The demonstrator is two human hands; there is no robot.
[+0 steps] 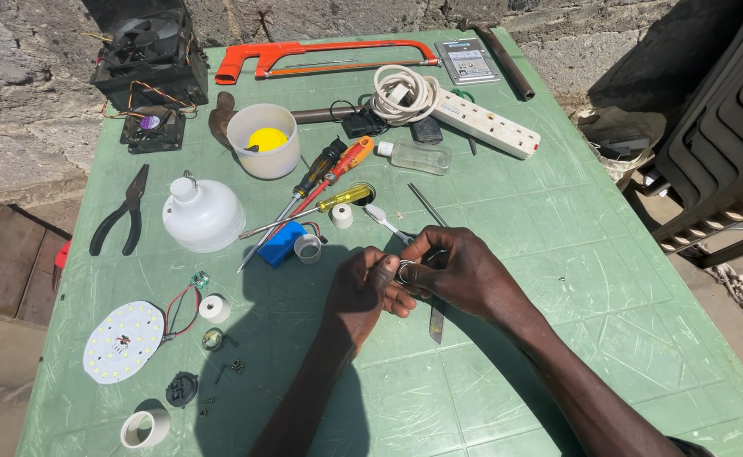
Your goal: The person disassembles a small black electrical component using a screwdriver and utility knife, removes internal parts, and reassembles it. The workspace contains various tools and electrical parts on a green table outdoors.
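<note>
Both hands meet over the middle of the surface (557, 254), the left hand (361, 288) touching the right hand (456, 272), a small ring (405, 271) between them; the screwdrivers (320, 182) lie just behind; the bulb cover (203, 216) sits left of those, the pliers (122, 211) further left; the LED disc (123, 341) lies near the left front; the hacksaw (329, 55) and power strip (485, 123) lie at the back.

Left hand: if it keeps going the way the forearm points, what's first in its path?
Likely the small ring pinched between both hands, then the right hand. The left hand points up-right from the table's near edge; depth looks matched.
</note>
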